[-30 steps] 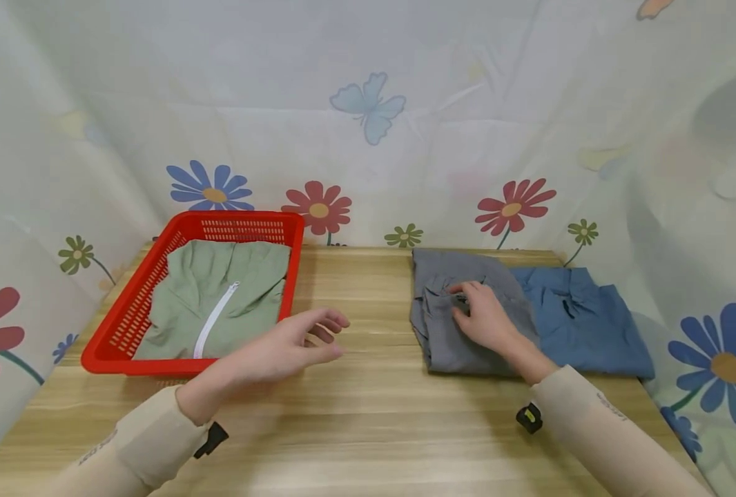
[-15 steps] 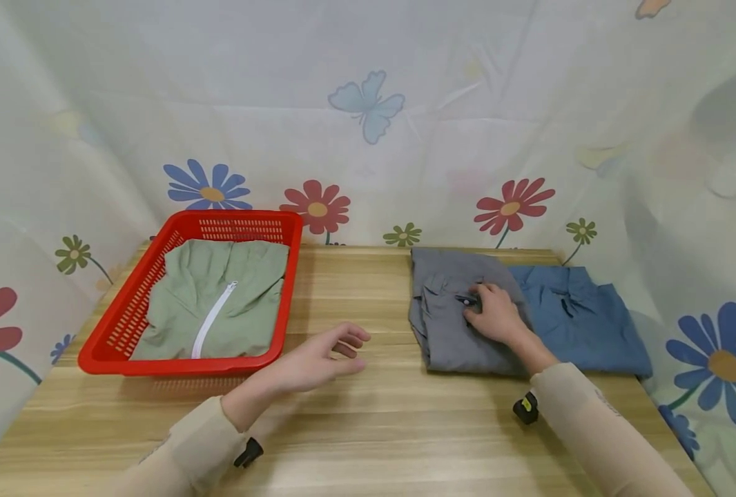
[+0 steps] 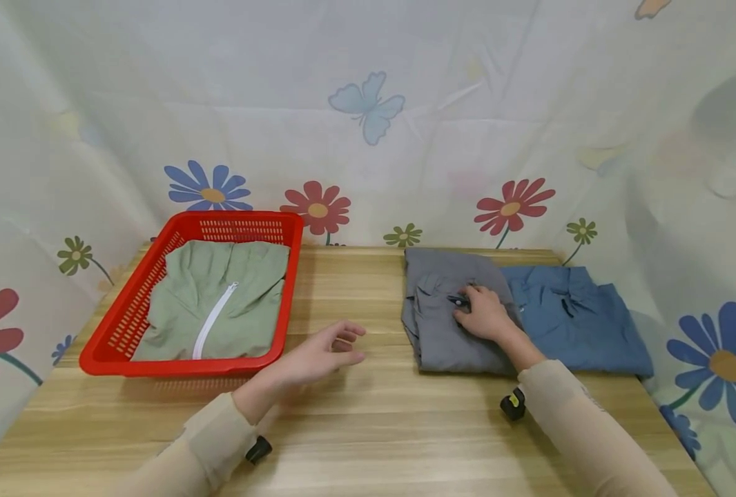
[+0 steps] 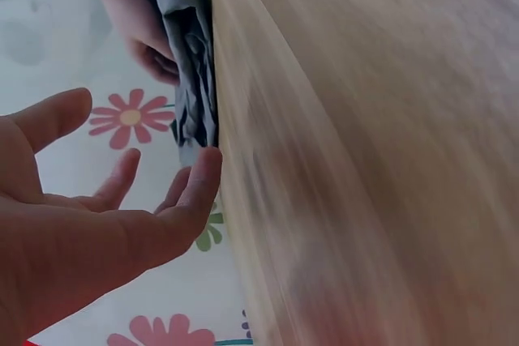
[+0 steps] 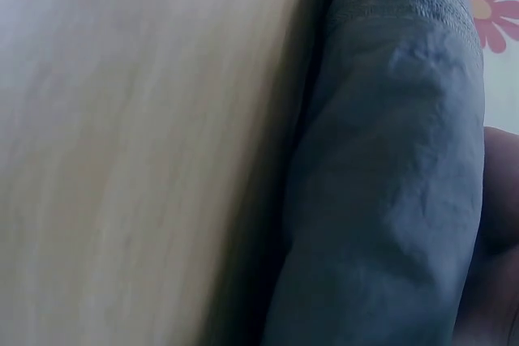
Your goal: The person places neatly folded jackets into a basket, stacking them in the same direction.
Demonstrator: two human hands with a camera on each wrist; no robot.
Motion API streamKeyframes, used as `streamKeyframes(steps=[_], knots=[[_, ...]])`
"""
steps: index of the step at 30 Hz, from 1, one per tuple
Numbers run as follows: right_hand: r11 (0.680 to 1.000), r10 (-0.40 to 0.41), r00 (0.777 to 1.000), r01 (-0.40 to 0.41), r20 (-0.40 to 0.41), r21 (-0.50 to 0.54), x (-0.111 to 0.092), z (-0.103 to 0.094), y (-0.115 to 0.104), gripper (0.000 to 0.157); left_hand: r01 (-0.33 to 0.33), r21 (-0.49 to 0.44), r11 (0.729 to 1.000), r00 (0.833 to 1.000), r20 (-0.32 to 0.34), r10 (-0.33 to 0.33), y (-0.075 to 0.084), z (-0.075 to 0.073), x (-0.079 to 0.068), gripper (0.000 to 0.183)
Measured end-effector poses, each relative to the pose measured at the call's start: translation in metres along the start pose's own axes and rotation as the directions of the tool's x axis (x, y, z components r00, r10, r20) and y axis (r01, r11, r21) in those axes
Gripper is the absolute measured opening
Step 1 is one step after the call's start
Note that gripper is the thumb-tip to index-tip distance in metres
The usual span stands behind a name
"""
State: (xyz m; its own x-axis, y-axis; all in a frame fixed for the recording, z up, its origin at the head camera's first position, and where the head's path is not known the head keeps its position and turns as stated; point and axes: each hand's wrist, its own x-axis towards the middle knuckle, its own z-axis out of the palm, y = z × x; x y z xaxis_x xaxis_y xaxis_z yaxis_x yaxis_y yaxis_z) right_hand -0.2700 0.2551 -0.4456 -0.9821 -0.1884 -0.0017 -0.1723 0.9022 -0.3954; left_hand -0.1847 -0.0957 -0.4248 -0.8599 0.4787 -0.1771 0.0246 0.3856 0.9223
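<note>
The grey garment [image 3: 445, 348] slides a touch left, and the right hand [image 3: 488, 316] goes with it! That hand is the nearer one, right on top, fingers bent against the cloth; whether they pinch it, I cannot tell. The left hand [image 3: 315, 357], loose-fingered and holding nothing, waits to the garment's left, between it and the red basket [image 3: 291, 279].

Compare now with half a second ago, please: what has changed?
The gray garment has slid slightly left, together with the right hand on it; whether that hand grips is unclear. The left hand still holds nothing. The red basket, green garment and blue garment stayed.
</note>
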Motion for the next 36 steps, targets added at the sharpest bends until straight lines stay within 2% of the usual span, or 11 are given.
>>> streamKeyframes(steps=[8, 17, 25, 30, 36], knots=[[0.998, -0.056, 0.998, 0.055, 0.021, 0.036, 0.001, 0.005, -0.015, 0.049, 0.001, -0.050, 0.999, 0.999, -0.038, -0.003, 0.003, 0.010, 0.006, 0.047], [0.996, -0.079, 0.996, 0.078, 0.030, 0.042, 0.002, 0.011, -0.036, 0.048, 0.051, -0.081, 0.995, 0.996, -0.072, -0.057, 0.004, 0.013, 0.018, 0.056], [0.993, -0.108, 0.993, 0.106, 0.038, 0.053, 0.006, 0.019, -0.049, 0.047, 0.071, -0.150, 0.986, 0.991, -0.101, -0.087, 0.004, 0.016, 0.031, 0.055], [0.992, -0.107, 0.993, 0.105, 0.038, 0.069, 0.007, 0.021, -0.058, 0.047, 0.095, -0.138, 0.986, 0.984, -0.135, -0.113, 0.006, 0.016, 0.038, 0.054], [0.986, -0.142, 0.989, 0.138, 0.047, 0.090, 0.007, 0.022, -0.067, 0.044, 0.107, -0.188, 0.976, 0.972, -0.187, -0.143, 0.003, 0.017, 0.043, 0.057]])
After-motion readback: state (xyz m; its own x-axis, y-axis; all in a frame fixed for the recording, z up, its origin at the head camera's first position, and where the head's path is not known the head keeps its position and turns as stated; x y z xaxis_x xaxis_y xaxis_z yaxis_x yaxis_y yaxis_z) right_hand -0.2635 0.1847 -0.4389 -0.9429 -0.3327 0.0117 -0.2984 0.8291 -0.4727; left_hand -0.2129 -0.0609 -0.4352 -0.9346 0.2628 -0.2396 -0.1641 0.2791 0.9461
